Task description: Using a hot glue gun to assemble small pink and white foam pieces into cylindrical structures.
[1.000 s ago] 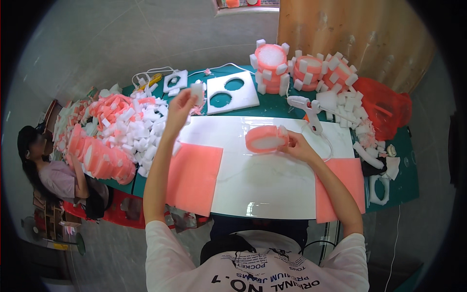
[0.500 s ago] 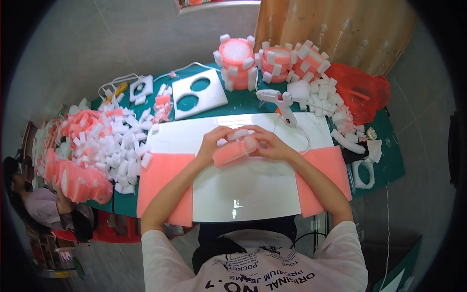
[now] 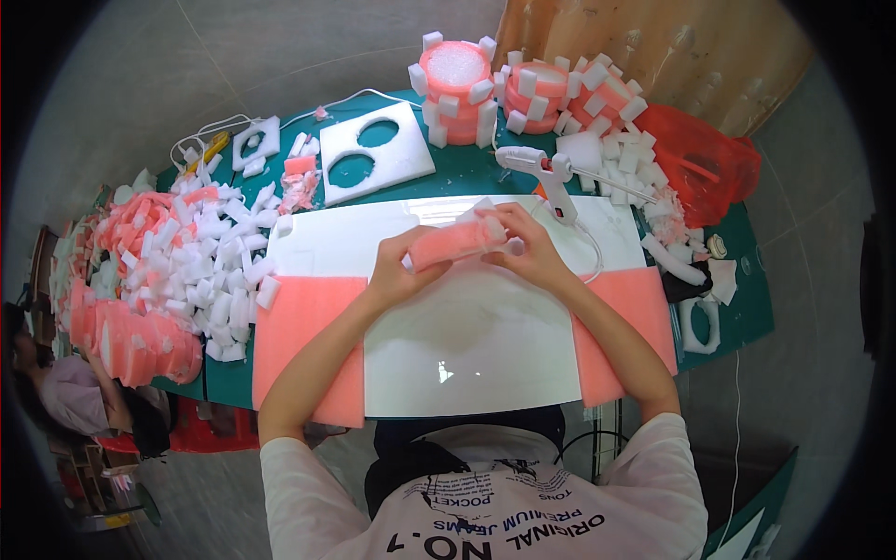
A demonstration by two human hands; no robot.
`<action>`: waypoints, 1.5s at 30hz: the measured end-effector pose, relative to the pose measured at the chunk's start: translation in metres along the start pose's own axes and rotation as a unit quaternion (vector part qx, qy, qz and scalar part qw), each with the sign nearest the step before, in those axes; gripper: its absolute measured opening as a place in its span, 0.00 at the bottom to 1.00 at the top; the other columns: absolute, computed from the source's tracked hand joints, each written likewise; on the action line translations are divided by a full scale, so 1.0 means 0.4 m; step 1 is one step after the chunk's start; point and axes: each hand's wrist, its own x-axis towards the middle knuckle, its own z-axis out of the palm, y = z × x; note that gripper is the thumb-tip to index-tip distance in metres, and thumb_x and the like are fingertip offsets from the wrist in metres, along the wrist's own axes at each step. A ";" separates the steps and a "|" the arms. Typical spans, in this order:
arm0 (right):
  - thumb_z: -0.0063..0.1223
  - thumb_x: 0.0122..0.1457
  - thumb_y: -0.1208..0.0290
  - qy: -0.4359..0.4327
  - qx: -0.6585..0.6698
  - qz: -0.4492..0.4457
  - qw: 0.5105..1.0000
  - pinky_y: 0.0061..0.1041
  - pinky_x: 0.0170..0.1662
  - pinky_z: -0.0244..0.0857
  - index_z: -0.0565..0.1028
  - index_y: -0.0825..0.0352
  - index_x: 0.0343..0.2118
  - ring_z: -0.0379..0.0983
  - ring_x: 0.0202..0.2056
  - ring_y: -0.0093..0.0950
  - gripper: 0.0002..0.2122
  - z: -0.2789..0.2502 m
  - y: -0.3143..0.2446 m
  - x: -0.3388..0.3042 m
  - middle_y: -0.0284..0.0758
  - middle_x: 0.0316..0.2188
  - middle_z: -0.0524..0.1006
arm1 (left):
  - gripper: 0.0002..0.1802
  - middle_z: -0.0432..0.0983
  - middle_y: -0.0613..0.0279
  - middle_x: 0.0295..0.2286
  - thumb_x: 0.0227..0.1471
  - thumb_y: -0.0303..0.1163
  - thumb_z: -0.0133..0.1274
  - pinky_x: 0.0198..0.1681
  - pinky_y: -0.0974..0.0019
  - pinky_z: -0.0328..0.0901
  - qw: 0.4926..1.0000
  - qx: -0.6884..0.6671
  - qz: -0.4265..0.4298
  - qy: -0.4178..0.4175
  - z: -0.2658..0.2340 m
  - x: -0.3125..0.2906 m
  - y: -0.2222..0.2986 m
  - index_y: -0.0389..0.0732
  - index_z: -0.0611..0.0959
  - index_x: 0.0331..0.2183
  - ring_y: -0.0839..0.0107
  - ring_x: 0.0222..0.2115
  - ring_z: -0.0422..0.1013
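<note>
The board catches the light, glossy and smooth as polished stone, while the ring and the pink sheets look to me like soft, matt foam, as do the white blocks, rough at their cuts. The glue gun is smooth plastic, the red bag thin, crinkled plastic with a shine, the shirt dull cloth.

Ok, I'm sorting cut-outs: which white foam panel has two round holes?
The large white panel, lying beyond the left hand; the small panel farther left and the white piece at the far right each show just one hole.
</note>
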 end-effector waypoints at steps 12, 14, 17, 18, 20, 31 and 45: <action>0.56 0.46 0.79 0.228 0.214 0.191 0.930 0.13 0.26 0.61 0.69 0.71 0.30 0.67 0.27 0.14 0.09 -0.023 0.031 0.001 0.31 0.26 0.71 | 0.18 0.75 0.57 0.29 0.37 0.27 0.58 0.35 0.72 0.63 0.980 0.093 -0.054 0.170 0.009 0.007 -0.009 0.36 0.77 0.35 0.69 0.31 0.71; 0.56 0.46 0.79 0.216 0.182 0.184 0.942 0.13 0.26 0.62 0.68 0.70 0.27 0.68 0.27 0.15 0.08 -0.014 0.029 -0.001 0.31 0.26 0.71 | 0.20 0.74 0.56 0.31 0.35 0.24 0.58 0.37 0.69 0.63 0.979 0.125 0.038 0.159 0.025 0.012 0.004 0.37 0.77 0.36 0.64 0.33 0.71; 0.56 0.45 0.79 0.258 0.149 -0.004 0.954 0.15 0.27 0.63 0.68 0.70 0.25 0.68 0.28 0.16 0.07 0.002 0.023 -0.002 0.32 0.27 0.71 | 0.22 0.74 0.56 0.33 0.31 0.21 0.58 0.38 0.66 0.63 0.968 0.180 0.102 0.141 0.028 0.013 -0.006 0.39 0.77 0.36 0.61 0.35 0.69; 0.56 0.44 0.80 0.249 0.088 -0.015 0.964 0.16 0.29 0.62 0.67 0.70 0.25 0.68 0.30 0.18 0.08 0.002 0.015 -0.007 0.32 0.27 0.71 | 0.22 0.74 0.56 0.33 0.31 0.21 0.58 0.38 0.66 0.63 0.968 0.180 0.101 0.141 0.028 0.012 -0.008 0.39 0.77 0.36 0.61 0.35 0.69; 0.56 0.42 0.81 0.239 0.027 -0.025 0.970 0.17 0.32 0.61 0.67 0.69 0.25 0.68 0.31 0.19 0.09 0.001 0.005 -0.010 0.33 0.27 0.72 | 0.25 0.74 0.57 0.33 0.29 0.20 0.58 0.38 0.65 0.63 0.966 0.193 0.106 0.136 0.028 0.011 -0.009 0.39 0.76 0.37 0.61 0.35 0.69; 0.59 0.35 0.81 0.225 -0.201 -0.164 0.939 0.19 0.24 0.63 0.66 0.68 0.21 0.68 0.24 0.25 0.12 0.010 0.002 -0.015 0.34 0.26 0.70 | 0.21 0.74 0.58 0.31 0.31 0.20 0.57 0.35 0.67 0.63 0.963 0.201 0.120 0.129 0.025 0.008 -0.003 0.38 0.77 0.35 0.63 0.33 0.70; 0.60 0.33 0.81 0.174 -0.248 -0.207 0.930 0.24 0.25 0.63 0.67 0.69 0.23 0.68 0.24 0.30 0.14 0.006 -0.007 -0.019 0.36 0.26 0.69 | 0.28 0.73 0.58 0.31 0.23 0.22 0.60 0.32 0.64 0.63 0.952 0.242 0.154 0.106 0.023 0.006 -0.016 0.39 0.76 0.37 0.61 0.30 0.68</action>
